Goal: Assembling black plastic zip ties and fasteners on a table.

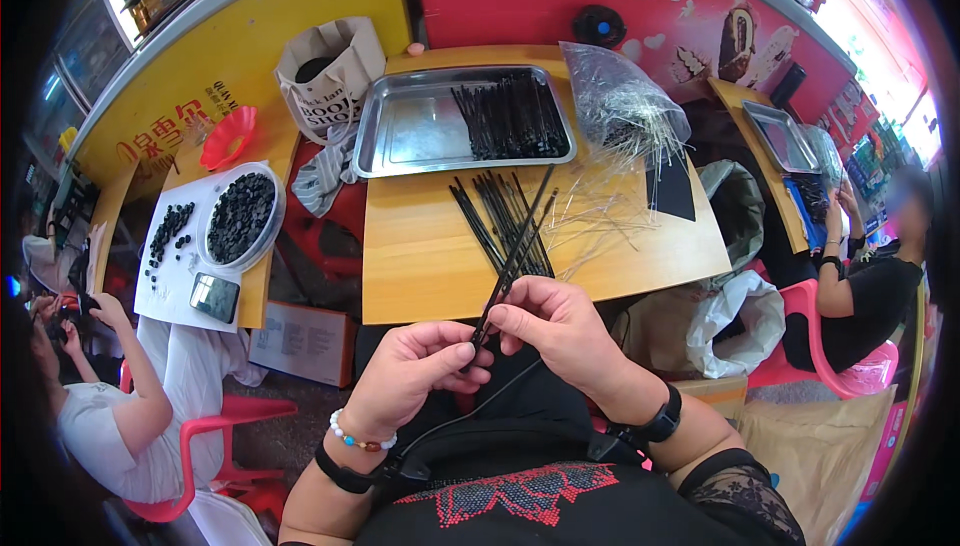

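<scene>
Both my hands meet over my lap, just in front of the wooden table's near edge. My left hand (415,364) and my right hand (560,324) each pinch the lower ends of a few thin black strips (520,246), whose far ends slant up over the table. Just beyond lies a loose bundle of similar black strips (482,221). A metal tray (410,131) farther back carries many more black strips (515,116) in a dense row. To its right, a clear plastic bag (610,71) spills fine pale strands (595,211) onto the tabletop.
On the left table (262,296) stand a bowl of small black pieces (242,216), a phone (214,298) and a red bowl (230,138). A paper bag (335,71) sits behind. Seated people (120,426) work at both sides; white sacks (740,321) are at right.
</scene>
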A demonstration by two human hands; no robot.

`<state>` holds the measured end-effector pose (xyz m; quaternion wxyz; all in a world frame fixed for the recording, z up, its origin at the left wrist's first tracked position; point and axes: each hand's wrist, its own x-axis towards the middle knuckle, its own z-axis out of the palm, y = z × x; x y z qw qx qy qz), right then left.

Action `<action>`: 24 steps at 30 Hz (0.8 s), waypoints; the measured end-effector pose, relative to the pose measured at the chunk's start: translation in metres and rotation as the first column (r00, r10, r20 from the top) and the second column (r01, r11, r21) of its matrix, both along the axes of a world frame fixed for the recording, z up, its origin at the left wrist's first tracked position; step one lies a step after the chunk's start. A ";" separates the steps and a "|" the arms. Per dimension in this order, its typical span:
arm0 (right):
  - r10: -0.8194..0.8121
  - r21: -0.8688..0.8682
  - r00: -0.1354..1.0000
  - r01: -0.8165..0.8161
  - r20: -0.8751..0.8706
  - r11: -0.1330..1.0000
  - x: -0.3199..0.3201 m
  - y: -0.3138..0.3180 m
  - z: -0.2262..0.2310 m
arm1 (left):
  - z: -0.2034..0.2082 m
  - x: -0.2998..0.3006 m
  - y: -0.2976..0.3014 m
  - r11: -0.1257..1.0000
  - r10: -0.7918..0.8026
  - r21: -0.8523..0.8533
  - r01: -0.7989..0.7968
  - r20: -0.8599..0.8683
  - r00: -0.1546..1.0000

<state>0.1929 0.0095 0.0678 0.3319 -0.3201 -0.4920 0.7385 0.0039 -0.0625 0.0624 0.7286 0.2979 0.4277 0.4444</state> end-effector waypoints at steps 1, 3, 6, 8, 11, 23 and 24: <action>-0.017 -0.004 1.000 0.017 -0.018 1.000 0.000 0.000 0.000 | 0.000 0.000 0.000 1.000 0.007 -0.007 -0.007 0.047 0.999; -0.027 -0.006 0.999 0.027 -0.026 1.000 0.001 0.000 0.000 | -0.002 0.000 0.001 0.999 0.038 -0.013 -0.038 0.078 0.996; -0.036 0.002 0.999 0.037 -0.032 0.999 0.002 -0.001 0.003 | -0.004 -0.002 0.002 0.998 0.063 -0.017 -0.061 0.127 0.990; -0.034 0.012 0.999 0.035 -0.031 0.999 0.002 -0.001 0.005 | -0.005 -0.003 0.001 0.998 0.056 -0.016 -0.055 0.144 0.988; -0.036 0.040 0.999 0.037 -0.027 0.999 0.003 -0.003 0.006 | -0.005 -0.005 0.001 1.000 0.030 -0.012 -0.028 0.225 0.974; -0.034 0.084 0.998 0.039 -0.056 0.996 0.002 -0.005 0.005 | -0.011 -0.008 0.000 0.993 0.120 -0.028 -0.117 0.274 0.954; -0.033 0.094 0.998 0.038 -0.051 0.995 0.002 -0.005 0.006 | -0.011 -0.007 0.001 0.993 0.119 -0.033 -0.115 0.267 0.956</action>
